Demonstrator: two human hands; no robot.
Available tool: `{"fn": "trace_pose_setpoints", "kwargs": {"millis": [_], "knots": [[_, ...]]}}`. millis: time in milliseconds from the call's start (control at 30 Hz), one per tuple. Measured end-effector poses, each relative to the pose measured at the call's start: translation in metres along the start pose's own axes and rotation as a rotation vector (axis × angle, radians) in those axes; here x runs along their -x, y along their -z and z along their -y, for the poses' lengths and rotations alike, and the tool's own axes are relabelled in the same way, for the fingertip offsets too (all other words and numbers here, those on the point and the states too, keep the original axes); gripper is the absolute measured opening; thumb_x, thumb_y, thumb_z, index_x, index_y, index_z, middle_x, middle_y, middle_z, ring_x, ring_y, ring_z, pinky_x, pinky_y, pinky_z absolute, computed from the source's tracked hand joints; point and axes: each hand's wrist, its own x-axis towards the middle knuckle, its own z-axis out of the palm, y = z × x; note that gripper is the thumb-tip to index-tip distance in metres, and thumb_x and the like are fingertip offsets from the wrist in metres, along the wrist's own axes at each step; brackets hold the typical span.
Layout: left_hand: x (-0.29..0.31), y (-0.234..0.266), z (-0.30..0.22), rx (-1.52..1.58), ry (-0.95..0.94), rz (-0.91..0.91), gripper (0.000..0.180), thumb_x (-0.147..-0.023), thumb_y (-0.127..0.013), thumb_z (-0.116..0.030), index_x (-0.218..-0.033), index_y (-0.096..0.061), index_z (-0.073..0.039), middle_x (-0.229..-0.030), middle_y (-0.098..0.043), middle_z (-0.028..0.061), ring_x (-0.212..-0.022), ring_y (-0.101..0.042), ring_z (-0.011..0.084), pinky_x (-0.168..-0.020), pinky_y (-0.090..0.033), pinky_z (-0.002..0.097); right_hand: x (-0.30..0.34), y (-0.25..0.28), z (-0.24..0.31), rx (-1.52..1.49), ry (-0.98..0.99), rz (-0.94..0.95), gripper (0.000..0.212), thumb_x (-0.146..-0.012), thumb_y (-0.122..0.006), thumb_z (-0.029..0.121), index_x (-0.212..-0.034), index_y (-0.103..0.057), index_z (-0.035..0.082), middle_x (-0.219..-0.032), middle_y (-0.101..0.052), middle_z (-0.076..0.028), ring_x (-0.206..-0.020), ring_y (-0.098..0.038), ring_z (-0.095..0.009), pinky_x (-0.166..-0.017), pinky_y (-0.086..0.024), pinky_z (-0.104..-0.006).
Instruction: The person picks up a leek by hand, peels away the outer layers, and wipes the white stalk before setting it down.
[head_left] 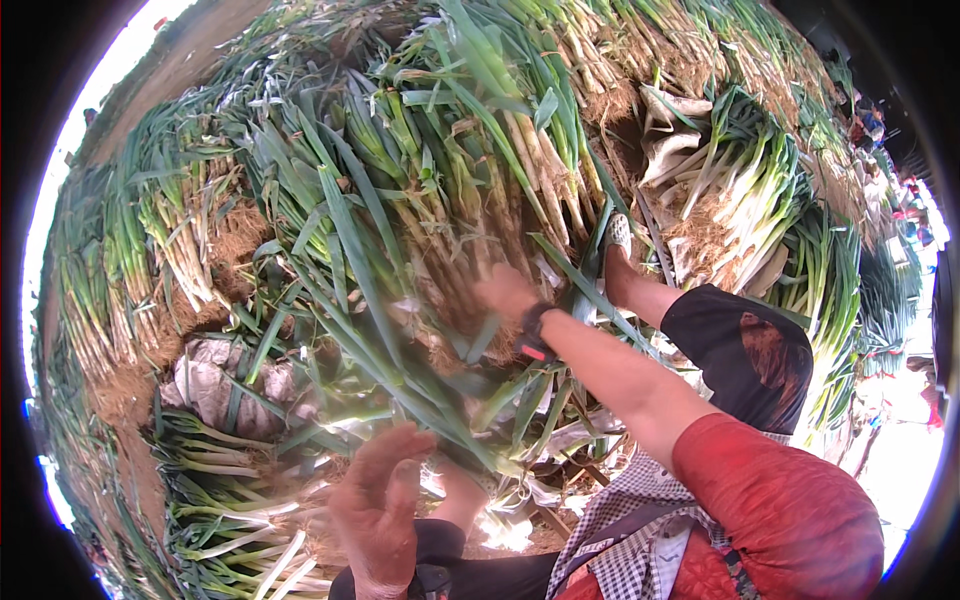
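Between surrounding leek heaps, had the right hand against the lower stems of the central leek bundle, straight ahead, root ends toward the body; could not tell, for blur, whether gripping or only touching. Held the left hand open and empty, thumb apart from fingers, near the lower end of a long green leek slanting across the front. Judged the step as handling or sorting stalks; seemed to call next for a firm low hold, free of tangled leaves.
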Motion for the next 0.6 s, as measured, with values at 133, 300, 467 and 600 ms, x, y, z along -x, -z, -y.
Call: {"fn": "trace_pose_setpoints", "kwargs": {"millis": [133, 300, 467, 600], "knots": [[0.005, -0.001, -0.005, -0.037, 0.03, -0.009, 0.025, -0.09, -0.056, -0.002, -0.115, -0.061, 0.003, -0.101, -0.069, 0.0122, -0.096, -0.063, 0.0172, -0.087, -0.047, 0.0277, 0.018, 0.04, -0.006, -0.969, 0.301, 0.431, 0.04, -0.087, -0.067, 0.026, -0.116, -0.056, 0.001, -0.102, -0.065, -0.013, -0.095, -0.059, -0.026, -0.09, -0.046, -0.035], [-0.003, -0.005, -0.001, -0.119, -0.055, 0.029, 0.032, -0.096, -0.056, -0.015, -0.118, -0.057, 0.009, -0.099, -0.068, 0.0156, -0.092, -0.065, 0.0189, -0.087, -0.051, 0.0309, 0.125, 0.037, -0.032, -0.976, 0.521, 0.421, 0.038, -0.088, -0.068, 0.028, -0.114, -0.055, 0.002, -0.094, -0.064, -0.006, -0.089, -0.06, -0.013, -0.076, -0.05, -0.0319], [-0.006, -0.02, 0.002, -0.142, -0.102, 0.059, 0.029, -0.097, -0.055, -0.015, -0.116, -0.06, 0.006, -0.097, -0.069, 0.0126, -0.09, -0.065, 0.0161, -0.084, -0.052, 0.0291, 0.17, -0.049, -0.122, -0.874, 0.034, 0.774, 0.033, -0.092, -0.063, 0.032, -0.103, -0.058, 0.002, -0.08, -0.063, -0.005, -0.07, -0.063, -0.016, -0.057, -0.05, -0.0285], [0.002, -0.02, 0.018, -0.081, -0.12, 0.116, 0.028, -0.096, -0.056, -0.016, -0.116, -0.06, 0.004, -0.097, -0.069, 0.0121, -0.089, -0.065, 0.0157, -0.083, -0.051, 0.0285, 0.165, -0.006, -0.093, -1.302, -0.155, 0.868, 0.023, -0.095, -0.06, 0.026, -0.095, -0.058, 0.002, -0.076, -0.06, -0.004, -0.065, -0.06, -0.017, -0.052, -0.049, -0.0278]]}}
